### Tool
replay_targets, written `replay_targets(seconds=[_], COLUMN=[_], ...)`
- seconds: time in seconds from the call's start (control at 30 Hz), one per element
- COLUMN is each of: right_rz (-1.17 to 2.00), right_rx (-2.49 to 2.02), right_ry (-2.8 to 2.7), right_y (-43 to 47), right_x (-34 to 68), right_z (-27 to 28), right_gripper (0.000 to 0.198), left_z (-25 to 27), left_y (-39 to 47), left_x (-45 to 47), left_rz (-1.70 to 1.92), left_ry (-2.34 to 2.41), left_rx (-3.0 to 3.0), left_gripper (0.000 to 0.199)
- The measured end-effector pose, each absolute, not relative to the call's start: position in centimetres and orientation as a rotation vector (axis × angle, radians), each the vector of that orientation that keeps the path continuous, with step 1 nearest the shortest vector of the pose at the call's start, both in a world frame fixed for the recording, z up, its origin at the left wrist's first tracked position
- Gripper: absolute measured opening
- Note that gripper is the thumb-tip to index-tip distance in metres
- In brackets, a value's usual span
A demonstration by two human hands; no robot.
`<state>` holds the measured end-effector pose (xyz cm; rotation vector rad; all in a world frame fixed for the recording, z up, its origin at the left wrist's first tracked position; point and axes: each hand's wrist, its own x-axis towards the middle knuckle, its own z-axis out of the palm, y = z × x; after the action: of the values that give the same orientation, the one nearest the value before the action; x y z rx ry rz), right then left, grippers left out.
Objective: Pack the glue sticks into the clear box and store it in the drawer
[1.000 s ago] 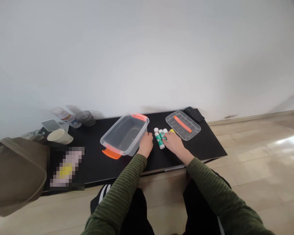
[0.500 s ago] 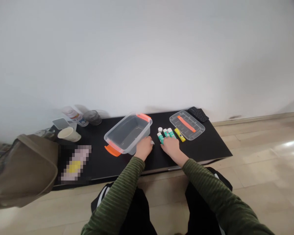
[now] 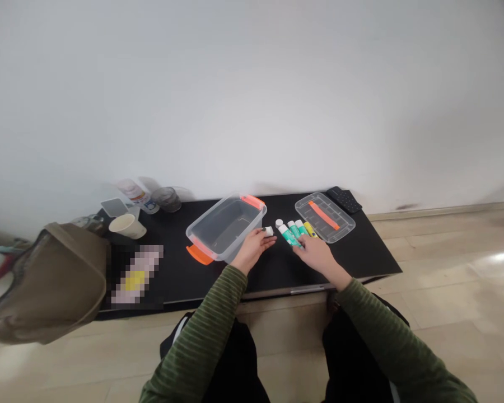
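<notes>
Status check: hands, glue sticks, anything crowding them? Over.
Left hand holding small white cylinder. Right hand at the glue sticks, grip unclear. Clear box close by left hand, lid off.

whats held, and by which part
Left hand pinches a small white piece, apparently by its left end. Right hand is at near ends of green sticks; grip unclear.

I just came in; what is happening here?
At a black rectangular table, a person's left grip holds a small white cylindrical object beside an open, clear plastic box with orange handles. The right grip seems to touch the near ends of three green-and-white cylindrical tubes, next to a yellow stick. A clear plastic lid with an orange handle lies off the box.
</notes>
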<state>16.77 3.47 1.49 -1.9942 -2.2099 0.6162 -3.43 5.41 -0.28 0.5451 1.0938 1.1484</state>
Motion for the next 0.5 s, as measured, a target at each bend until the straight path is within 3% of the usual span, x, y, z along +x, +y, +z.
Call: replay_targets(seconds=[0.17, 0.5], right_rz=[0.694, 0.607], right_rx=[-1.700, -1.658], right_ry=[-2.192, -2.149], right_y=[2.52, 2.27], right_x=[17.65, 17.82], right_z=[1.10, 1.48], right_gripper=[0.027, 0.026], left_z=[0.22, 0.63], left_y=[5.09, 5.00], left_x=[-3.22, -2.76], left_rz=[1.137, 1.186], left_ry=[0.971, 0.949], left_rx=[0.528, 0.568], left_gripper=[0.006, 0.010])
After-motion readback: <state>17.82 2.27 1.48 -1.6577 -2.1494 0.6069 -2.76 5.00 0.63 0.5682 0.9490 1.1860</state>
